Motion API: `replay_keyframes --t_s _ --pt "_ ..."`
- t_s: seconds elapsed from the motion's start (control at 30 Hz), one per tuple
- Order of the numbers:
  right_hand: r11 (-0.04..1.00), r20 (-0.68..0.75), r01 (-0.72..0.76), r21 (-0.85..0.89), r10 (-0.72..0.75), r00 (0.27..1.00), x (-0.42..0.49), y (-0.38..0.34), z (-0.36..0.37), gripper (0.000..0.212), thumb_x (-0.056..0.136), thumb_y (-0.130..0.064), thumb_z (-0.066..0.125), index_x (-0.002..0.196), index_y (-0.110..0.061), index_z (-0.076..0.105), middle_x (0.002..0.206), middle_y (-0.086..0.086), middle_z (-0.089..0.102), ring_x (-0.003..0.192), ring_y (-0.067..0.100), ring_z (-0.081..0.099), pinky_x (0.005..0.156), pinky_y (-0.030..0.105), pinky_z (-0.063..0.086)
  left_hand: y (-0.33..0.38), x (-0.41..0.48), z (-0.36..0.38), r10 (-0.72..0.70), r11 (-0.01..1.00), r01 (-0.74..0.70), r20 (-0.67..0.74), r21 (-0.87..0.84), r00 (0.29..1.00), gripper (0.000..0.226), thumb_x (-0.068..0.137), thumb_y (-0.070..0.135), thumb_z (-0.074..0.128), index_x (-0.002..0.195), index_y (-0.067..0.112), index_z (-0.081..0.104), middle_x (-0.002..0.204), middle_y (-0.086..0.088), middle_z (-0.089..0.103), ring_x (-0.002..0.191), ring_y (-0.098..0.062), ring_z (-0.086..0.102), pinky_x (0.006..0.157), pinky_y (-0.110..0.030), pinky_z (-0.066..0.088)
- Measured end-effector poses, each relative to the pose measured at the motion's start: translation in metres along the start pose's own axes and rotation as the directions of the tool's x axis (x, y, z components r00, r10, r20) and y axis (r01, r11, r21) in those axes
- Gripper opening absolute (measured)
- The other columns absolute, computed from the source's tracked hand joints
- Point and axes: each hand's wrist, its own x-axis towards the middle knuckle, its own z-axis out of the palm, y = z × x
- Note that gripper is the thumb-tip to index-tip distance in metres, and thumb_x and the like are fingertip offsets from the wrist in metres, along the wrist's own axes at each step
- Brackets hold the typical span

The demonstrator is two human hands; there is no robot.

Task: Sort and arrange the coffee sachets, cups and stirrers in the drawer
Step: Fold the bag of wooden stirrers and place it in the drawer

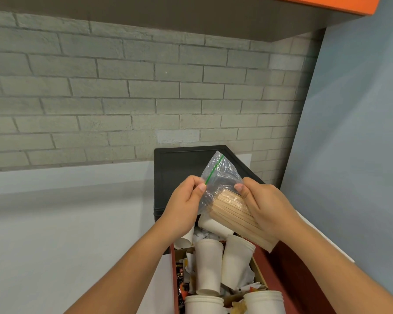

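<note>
While the pale surface (pixel 55 223) fills the left of the view, the left hand (pixel 184 200) is raised above the open drawer (pixel 173 279), its thumb and curled fingers pinching the edge of a clear plastic bag (pixel 218 173) just below the green zip strip. Below that forearm, at the drawer's left wall, a dark sachet (pixel 180 284) stands on edge; only the letters "SU" can be read, and the forearm and the crumpled paper around it hide the rest. White paper cups (pixel 208 266) lie tilted and jumbled through the drawer, mouths facing different ways; two at the bottom are cut off by the frame, and one further back is partly covered by the bag. Inside the bag sits a tight bundle of wooden stirrers (pixel 234 214), slanting down to the right, its upper end blurred behind the wrinkled plastic. Whether the lower end is inside the bag cannot be told. The right hand (pixel 266 207) grips this bundle from the right, thumb laid across the top, fingers wrapped underneath and mostly hidden. Behind both hands a black tray (pixel 175 177) rests on the surface against the brick wall (pixel 123 87), its front blocked by the hands.
</note>
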Motion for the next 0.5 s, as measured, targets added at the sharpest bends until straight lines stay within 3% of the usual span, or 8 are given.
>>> replay_keyframes --t_s 0.17,0.23,0.33,0.4,0.5 --pt "0.994 -0.009 -0.016 0.111 0.017 1.000 -0.002 0.000 0.001 0.044 0.090 -0.066 0.020 0.074 -0.029 0.039 0.063 -0.008 0.048 0.060 0.010 0.047 0.057 0.033 0.040 0.000 0.006 -0.002 0.019 1.000 -0.019 -0.002 -0.014 1.000 0.018 0.105 0.022 0.039 0.095 0.023 0.054 0.096 0.007 0.060 0.082 0.008 0.053 0.070 -0.006 0.043" --pt "0.988 0.000 -0.015 0.153 0.015 1.000 -0.004 0.000 0.001 0.044 0.090 -0.071 0.025 0.077 -0.032 0.041 0.066 -0.012 0.049 0.064 0.006 0.048 0.057 0.030 0.040 0.002 0.009 -0.004 0.046 0.999 -0.046 -0.012 -0.016 0.999 0.017 0.105 0.022 0.039 0.096 0.023 0.054 0.094 0.010 0.061 0.083 0.008 0.055 0.071 -0.009 0.044" --pt "0.971 -0.028 -0.031 0.239 0.038 0.999 -0.003 -0.002 0.000 0.042 0.084 -0.077 0.029 0.102 -0.043 0.046 0.087 -0.018 0.057 0.083 0.000 0.054 0.064 0.022 0.047 0.004 0.013 -0.006 0.111 0.994 -0.111 -0.035 0.014 0.993 0.016 0.105 0.020 0.041 0.094 0.024 0.053 0.087 0.011 0.061 0.076 0.005 0.054 0.067 -0.010 0.044" --pt "0.940 -0.061 -0.033 0.339 0.057 0.997 0.002 -0.008 0.000 0.046 0.083 -0.078 0.032 0.116 -0.048 0.040 0.095 -0.022 0.057 0.088 0.000 0.056 0.067 0.018 0.050 0.005 0.014 -0.006 0.135 0.989 -0.134 -0.027 0.060 0.990 0.016 0.105 0.022 0.042 0.093 0.027 0.052 0.085 0.009 0.059 0.074 0.004 0.053 0.066 -0.010 0.043" --pt "0.860 -0.064 -0.022 0.509 0.063 0.996 0.008 -0.021 0.005 0.053 0.085 -0.076 0.037 0.125 -0.043 0.037 0.105 -0.028 0.058 0.096 -0.004 0.060 0.071 0.013 0.051 0.005 0.013 -0.002 0.145 0.986 -0.142 -0.027 0.085 0.989 0.015 0.104 0.025 0.042 0.093 0.029 0.050 0.086 0.008 0.058 0.075 0.003 0.053 0.064 -0.011 0.043"
